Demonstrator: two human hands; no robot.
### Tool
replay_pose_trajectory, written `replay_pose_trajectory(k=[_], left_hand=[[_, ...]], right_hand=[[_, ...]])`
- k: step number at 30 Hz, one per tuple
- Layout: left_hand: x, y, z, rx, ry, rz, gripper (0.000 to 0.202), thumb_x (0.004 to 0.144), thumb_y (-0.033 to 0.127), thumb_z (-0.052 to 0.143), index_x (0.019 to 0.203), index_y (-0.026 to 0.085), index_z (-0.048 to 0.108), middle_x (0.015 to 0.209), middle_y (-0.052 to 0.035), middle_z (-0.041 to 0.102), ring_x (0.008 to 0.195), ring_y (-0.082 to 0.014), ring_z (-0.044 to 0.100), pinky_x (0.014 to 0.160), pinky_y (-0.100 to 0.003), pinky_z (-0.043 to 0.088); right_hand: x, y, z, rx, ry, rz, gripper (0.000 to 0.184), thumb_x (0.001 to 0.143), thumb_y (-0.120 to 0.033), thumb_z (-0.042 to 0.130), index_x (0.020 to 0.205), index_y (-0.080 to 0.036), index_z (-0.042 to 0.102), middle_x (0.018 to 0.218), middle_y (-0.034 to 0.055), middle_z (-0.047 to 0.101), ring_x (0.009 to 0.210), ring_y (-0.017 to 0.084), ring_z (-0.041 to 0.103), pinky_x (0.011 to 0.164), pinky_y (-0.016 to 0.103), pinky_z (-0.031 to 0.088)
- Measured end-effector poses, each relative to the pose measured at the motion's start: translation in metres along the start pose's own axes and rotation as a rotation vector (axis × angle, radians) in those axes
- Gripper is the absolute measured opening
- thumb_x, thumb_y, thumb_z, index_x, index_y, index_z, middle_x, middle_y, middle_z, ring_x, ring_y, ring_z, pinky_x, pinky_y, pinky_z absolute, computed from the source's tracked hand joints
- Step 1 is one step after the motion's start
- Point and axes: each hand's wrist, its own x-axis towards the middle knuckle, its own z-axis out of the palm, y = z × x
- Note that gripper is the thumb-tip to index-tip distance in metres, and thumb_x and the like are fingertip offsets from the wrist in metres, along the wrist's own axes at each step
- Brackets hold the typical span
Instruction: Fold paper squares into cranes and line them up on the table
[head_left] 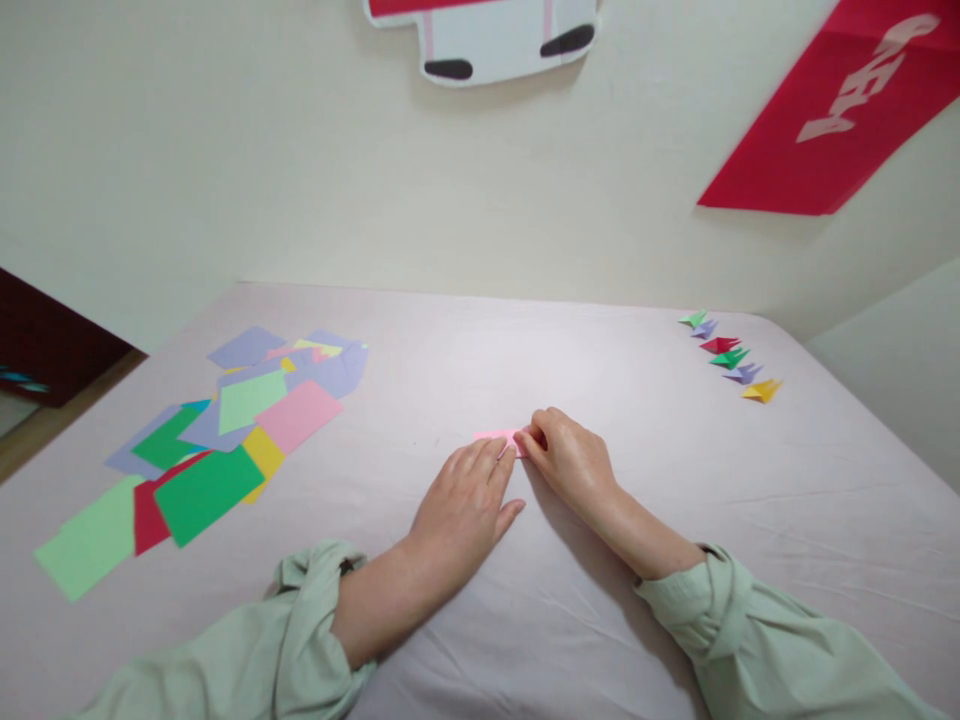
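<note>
A small pink piece of folded paper [510,437] lies on the pale cloth near the middle of the table, mostly covered by my fingers. My left hand [463,497] rests flat over its near side, fingers stretched out and thumb apart. At the paper's right end, my right hand [576,458] is closed, with thumb and forefinger pinching the edge. How the paper is folded beneath my fingers is hidden.
Loose coloured paper sheets [208,495] overlap in a spread pile on the left. Several small folded paper figures [724,345] stand in a row at the back right. The pale tablecloth [817,540] reaches the wall, where a red banner [832,110] hangs.
</note>
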Motion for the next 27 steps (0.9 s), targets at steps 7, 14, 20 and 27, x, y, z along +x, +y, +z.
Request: replay_pose_trajectory(k=[7,14,20,27], left_hand=[[0.0013,-0.0002,-0.0016,0.019,-0.007,0.012,0.055,0.090,0.038,0.058,0.136,0.010,0.049,0.140,-0.0161,0.055,0.127,-0.0297,0.052,0.106,-0.045,0.043],[-0.0001,-0.0002,-0.0004,0.023,0.002,0.014,0.055,0.090,0.037,0.058,0.137,0.010,0.049,0.140,-0.0155,0.055,0.127,-0.0300,0.051,0.107,-0.044,0.042],[-0.0004,-0.0003,-0.0003,0.015,0.007,0.006,0.053,0.091,0.037,0.057,0.137,0.011,0.049,0.140,-0.0154,0.055,0.127,-0.0296,0.052,0.107,-0.044,0.042],[0.0004,-0.0004,-0.0006,0.001,0.010,0.000,0.053,0.091,0.036,0.057,0.137,0.012,0.048,0.139,-0.0157,0.055,0.128,-0.0297,0.051,0.106,-0.045,0.042]], right_hand=[[-0.0008,0.0038,0.0024,0.029,0.014,-0.021,0.017,0.091,-0.028,0.051,0.076,-0.020,0.051,0.076,-0.0014,0.059,0.062,0.013,0.049,0.056,0.025,0.024],[-0.0012,0.0037,0.0003,0.061,0.007,-0.020,0.016,0.091,-0.028,0.051,0.077,-0.020,0.052,0.076,-0.0008,0.059,0.064,0.013,0.050,0.057,0.025,0.025],[0.0000,0.0036,-0.0002,0.049,0.002,-0.010,0.017,0.091,-0.028,0.050,0.076,-0.020,0.051,0.075,-0.0007,0.060,0.063,0.013,0.050,0.057,0.025,0.024],[-0.0001,0.0034,-0.0013,0.044,0.001,-0.010,0.018,0.091,-0.028,0.049,0.075,-0.020,0.052,0.075,-0.0006,0.060,0.063,0.013,0.050,0.056,0.026,0.024]])
